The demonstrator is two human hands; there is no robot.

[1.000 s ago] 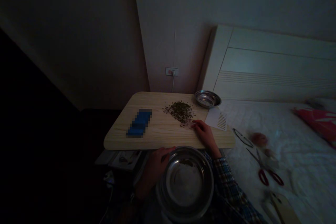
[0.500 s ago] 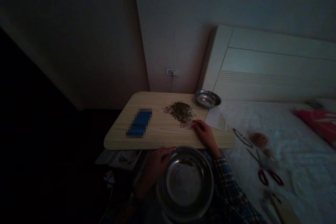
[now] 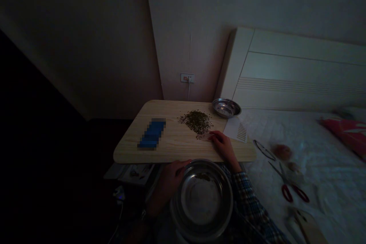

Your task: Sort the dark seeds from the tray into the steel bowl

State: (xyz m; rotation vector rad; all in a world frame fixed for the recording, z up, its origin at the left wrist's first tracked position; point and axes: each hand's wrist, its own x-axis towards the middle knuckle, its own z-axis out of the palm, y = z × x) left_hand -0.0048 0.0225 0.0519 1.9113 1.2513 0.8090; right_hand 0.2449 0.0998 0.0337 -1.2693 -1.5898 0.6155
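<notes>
A metal bowl [image 3: 201,202] with a little dark green matter at its far inner side sits low in front of me. My left hand [image 3: 173,179] grips its left rim, fingers bent over the edge. On the wooden table, a pile of small green-brown grains [image 3: 197,121] lies loosely spread. Beside its near right edge rests my right hand [image 3: 220,142], thumb and fingers pinched on a small clear plastic piece [image 3: 205,135] that touches the stray grains. The piece's exact kind is hard to make out in the dim light.
The light wooden tabletop [image 3: 168,155] also bears a blurred-out blue object [image 3: 153,134], a second metal bowl [image 3: 226,107] and a white printed sheet [image 3: 235,129]. On the white bed at right lie red-handled scissors [image 3: 287,185] and a dark loop [image 3: 264,150]. A socket [image 3: 187,78] is on the wall.
</notes>
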